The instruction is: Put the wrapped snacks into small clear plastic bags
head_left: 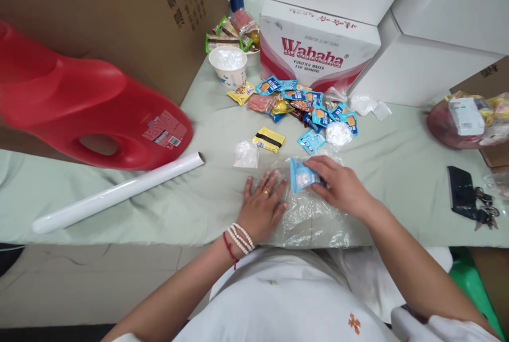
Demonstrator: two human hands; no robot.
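Note:
My left hand (264, 207) lies flat with its fingers spread on the left part of a clear plastic bag (314, 217), which is laid out along the near edge of the cloth-covered table. My right hand (338, 183) grips a light blue snack packet (303, 175) between thumb and fingers, just above the bag. Beyond the hands are a yellow snack packet (269, 139), a crumpled clear wrapper (246, 154) and another light blue packet (311, 141). Farther back sits a pile of small snack packets (296, 99), mostly blue.
A white paper cup (228, 69) stands before a second cup of snacks. Behind are a Wahaha carton (318, 50) and other white boxes. On the left are a red plastic jug (131, 103) and a white tube (119, 193); on the right, a red bowl (441, 127) and keys (485, 205).

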